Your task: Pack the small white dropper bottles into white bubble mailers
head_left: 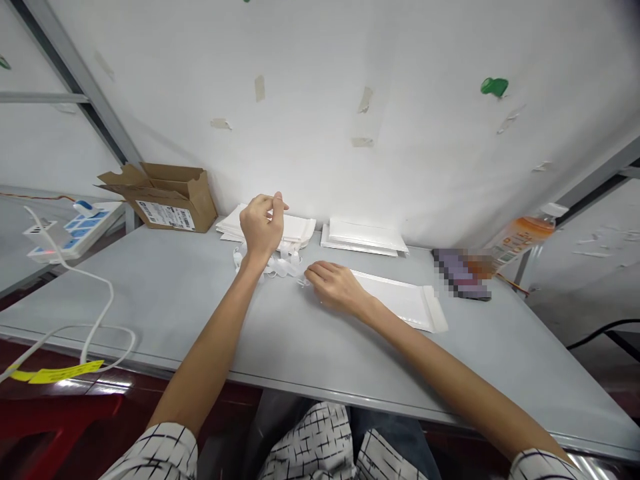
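Observation:
My left hand (263, 225) is raised above the table, its fingers curled and pressed together; what they pinch, if anything, is hidden. Beneath it lies a loose heap of thin white strips (284, 265). At the heap's right side, low over the table, my right hand (336, 287) has its fingers closed, and a small clear-white piece shows by the fingertips. A flat white envelope (400, 297) with a flap at its right end lies partly behind my right hand and forearm. Behind my left hand is a stack of white envelopes (300, 230).
More white envelopes (367, 237) lie stacked against the wall. An open cardboard box (173, 200) stands back left, beside a power strip (83, 230) with a white cable (107, 300). On the right are a pixelated flat object (460, 273) and a bottle of orange drink (523, 237).

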Motion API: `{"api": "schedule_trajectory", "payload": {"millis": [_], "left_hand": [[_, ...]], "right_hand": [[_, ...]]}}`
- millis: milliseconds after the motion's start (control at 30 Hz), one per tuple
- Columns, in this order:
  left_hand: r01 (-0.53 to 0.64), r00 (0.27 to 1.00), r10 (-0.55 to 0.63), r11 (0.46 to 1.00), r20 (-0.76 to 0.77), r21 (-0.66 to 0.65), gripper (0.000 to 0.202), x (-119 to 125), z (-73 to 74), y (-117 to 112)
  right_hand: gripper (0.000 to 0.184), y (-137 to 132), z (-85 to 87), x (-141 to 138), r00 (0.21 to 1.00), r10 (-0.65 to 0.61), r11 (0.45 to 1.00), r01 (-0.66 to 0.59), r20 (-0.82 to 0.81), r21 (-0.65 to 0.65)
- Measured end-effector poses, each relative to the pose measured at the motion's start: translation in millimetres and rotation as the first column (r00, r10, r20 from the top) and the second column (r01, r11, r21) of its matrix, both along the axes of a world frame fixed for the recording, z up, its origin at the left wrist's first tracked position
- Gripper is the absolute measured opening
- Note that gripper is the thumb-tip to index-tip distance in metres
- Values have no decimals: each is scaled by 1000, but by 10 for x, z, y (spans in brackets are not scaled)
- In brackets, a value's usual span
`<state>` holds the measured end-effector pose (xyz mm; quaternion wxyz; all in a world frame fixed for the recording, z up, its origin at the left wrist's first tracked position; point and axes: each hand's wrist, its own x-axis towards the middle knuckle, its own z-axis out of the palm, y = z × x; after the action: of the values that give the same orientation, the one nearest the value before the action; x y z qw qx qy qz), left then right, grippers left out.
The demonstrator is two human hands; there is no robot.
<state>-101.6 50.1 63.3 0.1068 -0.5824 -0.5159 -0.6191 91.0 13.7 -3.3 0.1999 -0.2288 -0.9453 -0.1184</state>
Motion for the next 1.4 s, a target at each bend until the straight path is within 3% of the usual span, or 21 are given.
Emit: {"api": "schedule_trajectory", "payload": {"millis": [100,167,233,300,367,433,500,600,667,833,1167,1400], "left_hand": [[106,990,-108,994,-88,-26,44,166,-24,-63],[189,964,-196,981,-178,-53,40,357,-96,-153],[291,900,-311,950,-306,-110,36,621,-225,-298],[429,734,-488,872,-472,-234,33,927,-398,-480],[497,537,-605,790,-588,-360,35,1219,-586,-652],[467,397,-658,745,-639,-477,60,1435,-754,-763],[380,348,-698,715,-626,-587,80,1545,-874,-798],[260,358,-715,694,-601,-671,72,1546,-945,-773],[234,368,-690,718,-624,-656,61,1505,-936,-757],[281,426,-638,767,-642,-576,50,1469,-899,-773],[333,596,-599,791,-535,-513,33,1469,-973,-744],[284,659,-548,816,-515,-504,30,1470,-954,-740]], "right_hand": [[27,-56,81,374,952,-37,999,36,-305,-8],[29,-65,143,720,859,-156,987,126,-487,-95],[33,-47,180,1117,721,-337,939,212,-606,-270],[37,-14,174,1516,544,-510,852,211,-667,-479],[41,16,132,1858,414,-634,748,112,-653,-655],[44,31,76,2092,378,-708,651,22,-597,-758],[46,34,30,2203,397,-749,573,-13,-530,-819],[48,28,6,2210,444,-785,484,3,-433,-875],[47,23,14,2185,472,-784,462,8,-404,-887],[39,2,75,2227,525,-753,446,-36,-397,-894],[30,-81,219,2418,626,-741,275,-48,-243,-960],[33,-123,279,2372,667,-720,207,-59,-193,-977]]}}
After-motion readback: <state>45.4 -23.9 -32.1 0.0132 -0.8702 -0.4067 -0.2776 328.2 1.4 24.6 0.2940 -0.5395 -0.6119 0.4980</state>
